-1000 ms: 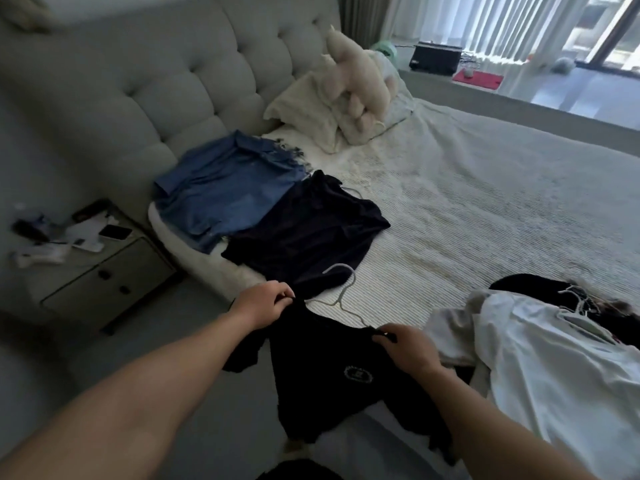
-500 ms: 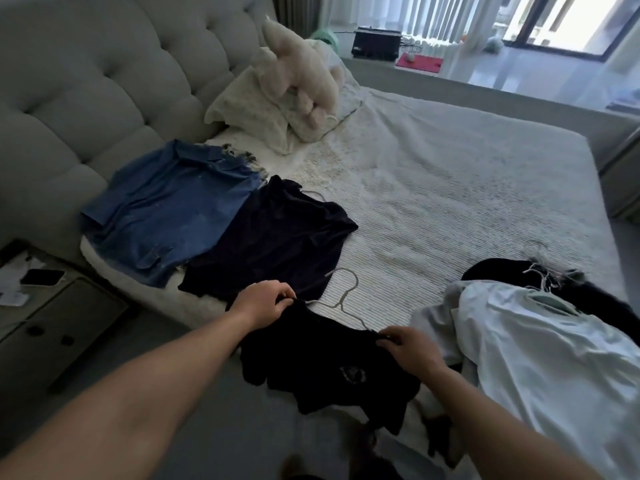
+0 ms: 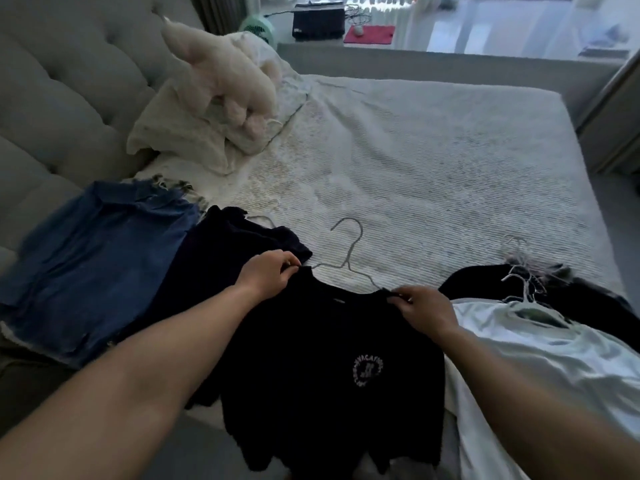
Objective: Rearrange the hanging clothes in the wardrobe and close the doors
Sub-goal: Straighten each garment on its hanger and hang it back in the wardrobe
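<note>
A black T-shirt point(image 3: 311, 344) with a round white logo lies on the bed's near edge, on a thin wire hanger point(image 3: 349, 247) whose hook points away from me. My left hand point(image 3: 266, 273) pinches the shirt's left shoulder. My right hand point(image 3: 424, 308) pinches its right shoulder. To the left lie a dark navy top point(image 3: 214, 258) and a blue denim shirt point(image 3: 93, 258), laid flat. On the right a white shirt point(image 3: 540, 344) on a hanger covers a black garment point(image 3: 485, 280). No wardrobe is in view.
The bed point(image 3: 433, 161) has a white textured cover and a tufted grey headboard point(image 3: 69, 91). A plush toy point(image 3: 225, 77) and pillows point(image 3: 183, 136) sit at its head. A black box point(image 3: 318, 20) and a red mat point(image 3: 369, 32) lie beyond the bed.
My view has swung right and nearer the bed. Both hands have drawn the black T-shirt up onto the bed and spread it flatter, so its logo shows.
</note>
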